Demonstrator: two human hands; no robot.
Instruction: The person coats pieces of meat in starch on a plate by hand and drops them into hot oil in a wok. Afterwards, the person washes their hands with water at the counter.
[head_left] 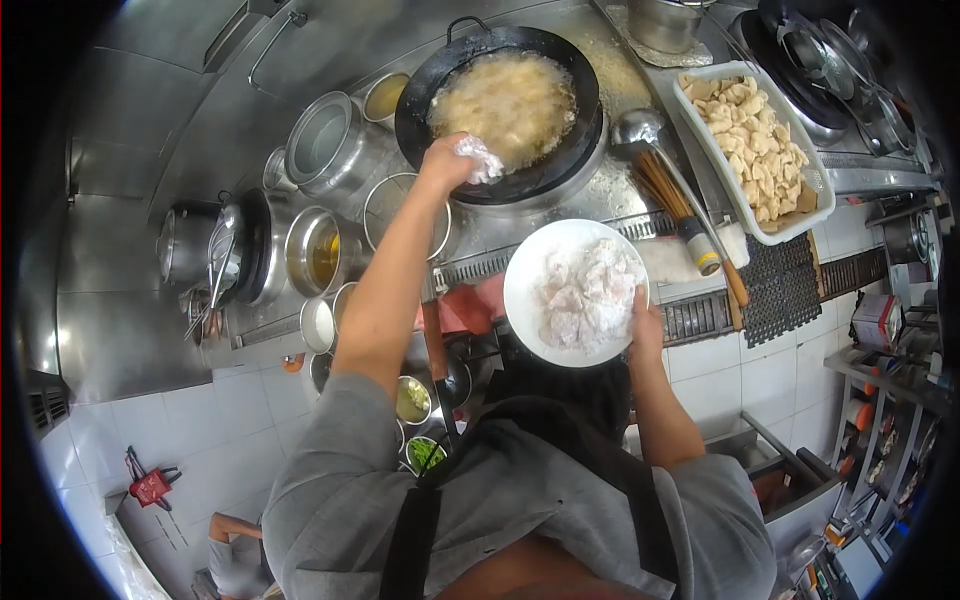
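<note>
A black wok (pixel 410 115) full of bubbling oil with pale pieces in it sits at the top centre. At its lower left rim my left hand (pixel 448 165) pinches a white floured piece (pixel 481 160) above the edge of the oil. My right hand (pixel 646 325) grips the right side of a white plate (pixel 530 345), held in front of my body. Several flour-coated pieces (pixel 592 295) lie on the plate, mostly on its right half.
Right of the wok are a ladle (pixel 638 128), a bamboo brush (pixel 668 190) and a white basket (pixel 822 190) of dumplings. Metal pots (pixel 322 140) and bowls of oil and seasonings stand left. Another person's arm (pixel 234 524) shows at the lower left.
</note>
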